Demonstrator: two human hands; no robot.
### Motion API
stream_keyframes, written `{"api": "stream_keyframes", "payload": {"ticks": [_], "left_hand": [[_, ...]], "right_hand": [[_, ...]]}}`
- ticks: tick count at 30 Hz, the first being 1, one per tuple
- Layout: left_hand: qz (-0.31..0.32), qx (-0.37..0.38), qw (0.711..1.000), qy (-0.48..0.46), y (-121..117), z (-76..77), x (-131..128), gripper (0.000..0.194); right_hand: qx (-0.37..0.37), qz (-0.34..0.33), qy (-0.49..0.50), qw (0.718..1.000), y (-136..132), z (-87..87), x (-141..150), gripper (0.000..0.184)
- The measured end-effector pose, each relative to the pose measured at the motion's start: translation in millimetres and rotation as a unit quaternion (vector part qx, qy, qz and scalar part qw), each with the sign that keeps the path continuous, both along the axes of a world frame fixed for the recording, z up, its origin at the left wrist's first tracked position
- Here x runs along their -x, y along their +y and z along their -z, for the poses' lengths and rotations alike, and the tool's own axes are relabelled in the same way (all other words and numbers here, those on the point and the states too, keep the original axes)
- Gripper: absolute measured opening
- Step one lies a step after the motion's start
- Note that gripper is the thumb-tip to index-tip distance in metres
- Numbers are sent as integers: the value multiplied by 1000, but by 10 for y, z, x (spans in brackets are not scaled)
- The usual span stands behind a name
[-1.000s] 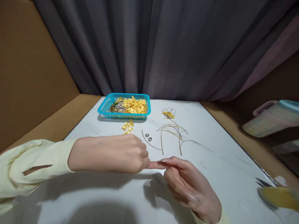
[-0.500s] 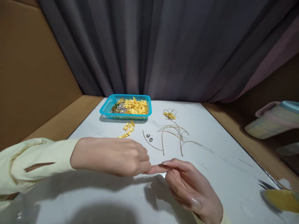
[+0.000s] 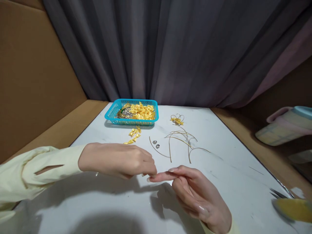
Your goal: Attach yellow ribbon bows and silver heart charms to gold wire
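The curled left hand [image 3: 122, 160] meets an extended finger [image 3: 162, 176] of the right hand [image 3: 202, 195] above the counter [image 3: 231, 175], near gold wires [image 3: 180, 139]; whether either grips anything cannot be told.

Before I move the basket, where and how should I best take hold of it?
Grip the basket by its rim at both short ends, probably best from left and right: it is long sideways, and yellow pieces lie before its near side.
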State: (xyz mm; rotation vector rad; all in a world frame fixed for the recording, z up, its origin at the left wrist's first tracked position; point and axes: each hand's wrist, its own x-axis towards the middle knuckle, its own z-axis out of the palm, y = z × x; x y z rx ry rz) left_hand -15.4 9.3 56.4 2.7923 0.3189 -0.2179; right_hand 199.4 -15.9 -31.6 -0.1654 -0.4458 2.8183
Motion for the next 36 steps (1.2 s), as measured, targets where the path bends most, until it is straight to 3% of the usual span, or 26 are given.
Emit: {"api": "stream_keyframes", "payload": {"ticks": [5, 12, 20, 24, 26, 30, 36], "left_hand": [[-11, 31, 999, -35, -19, 47, 1, 13], [23, 47, 997, -53, -6, 56, 11, 20], [67, -173, 977, -104, -164, 80, -43, 29], [55, -177, 979, -86, -284, 76, -75, 21], [60, -185, 978, -76, -325, 51, -87, 19], [144, -217, 963, -62, -349, -16, -98, 20], [207, -241, 946, -61, -312, -49, -103, 12]], "right_hand": [[8, -12, 37, 999, -16, 0, 17, 51], [6, -29, 39, 999, -37, -8, 41, 49], [-12, -3, 3, 1000, -88, -80, 13, 33], [-62, 116, -37, 991, -213, -71, 57, 15], [-81, 141, -34, 986, -243, -68, 71, 13], [-77, 68, -61, 993, -209, -92, 50, 10], [-50, 23, -73, 996, -185, -91, 26, 9]]}}
